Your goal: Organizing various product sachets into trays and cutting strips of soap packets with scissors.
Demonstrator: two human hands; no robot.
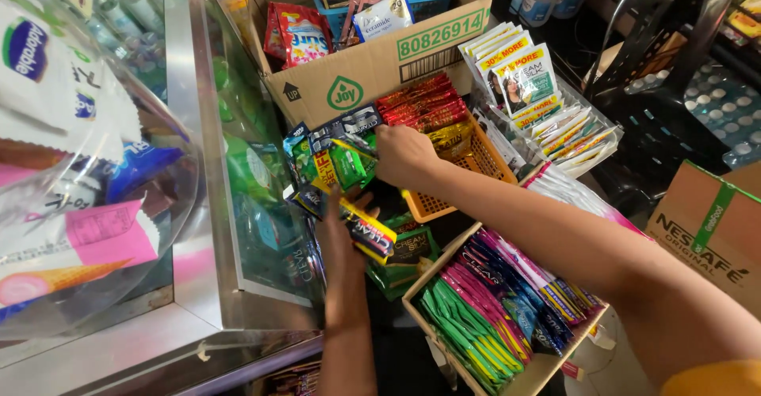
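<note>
Sachet sorting, midway as we judge: our left hand (342, 233) clamps dark sachet strip (366, 233); right hand (404, 154) pinches green sachets (342, 164) over orange basket (468, 176); cardboard tray (547, 364) already full.

Orange basket (468, 176): cardboard box (372, 67) crowds it behind, glass case (254, 166) left, sachet box (507, 317) in front; open only from above.

We cannot see our left hand's (342, 233) fingertips behind the dark sachets (366, 232); the brown carton (713, 229) is cut off at the right edge
</note>
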